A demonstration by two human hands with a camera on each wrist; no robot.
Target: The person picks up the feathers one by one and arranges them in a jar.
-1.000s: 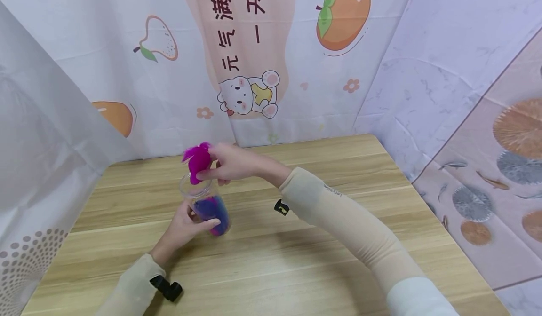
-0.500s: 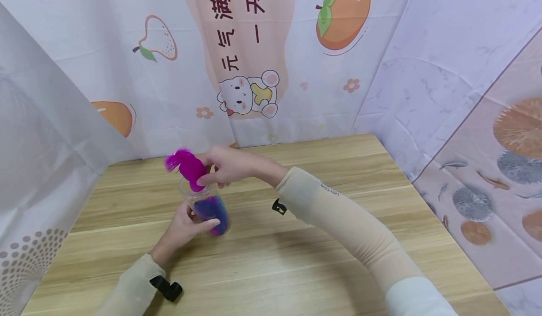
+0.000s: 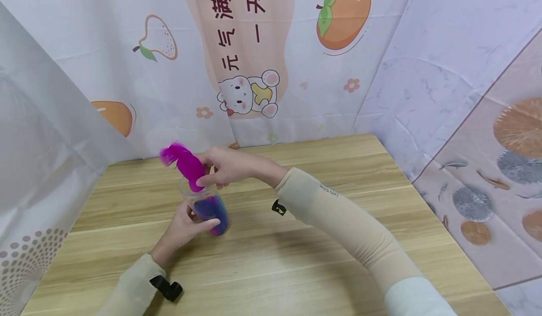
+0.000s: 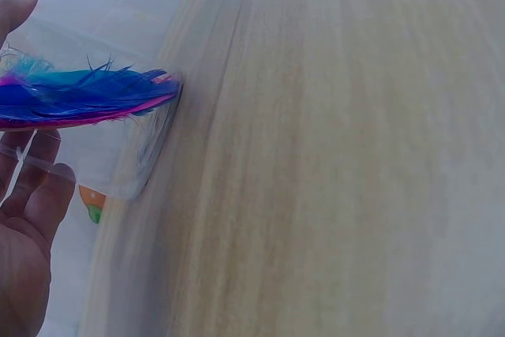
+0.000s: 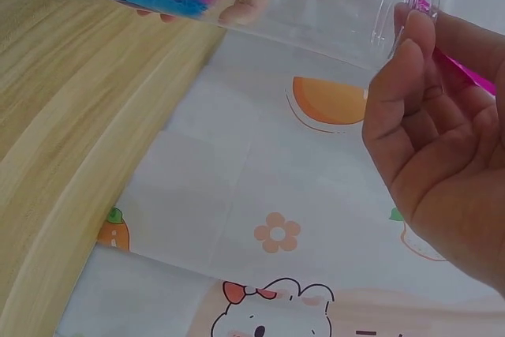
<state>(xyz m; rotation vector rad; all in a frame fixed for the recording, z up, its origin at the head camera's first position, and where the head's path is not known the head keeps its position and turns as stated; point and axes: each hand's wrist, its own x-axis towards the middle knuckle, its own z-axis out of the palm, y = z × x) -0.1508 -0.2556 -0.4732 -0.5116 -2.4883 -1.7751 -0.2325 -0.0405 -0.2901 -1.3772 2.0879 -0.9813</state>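
A clear plastic jar (image 5: 316,17) stands on the table, its open mouth upward. Inside lie blue, teal and magenta feathers (image 4: 87,99), low in the jar. My left hand (image 3: 185,231) holds the jar around its side, the thumb across the front in the head view. My right hand (image 3: 228,166) pinches a bright magenta feather (image 3: 188,165) at the jar's mouth. The lower end of this feather is right at the rim, and its fluffy top leans up and left. In the right wrist view, fingertips touch or nearly cover the rim and hide part of the feather.
The wooden table (image 3: 271,259) runs back to a printed white curtain (image 3: 169,95) with fruit and a cartoon bear. Another patterned sheet (image 3: 474,165) hangs on the right. Each forearm wears a beige sleeve, with a black strap piece (image 3: 166,288) at the left wrist.
The magenta feather has swung to the left and tilted, its lower end coming down to the jar's mouth with the right hand. The left hand and jar have stayed put.
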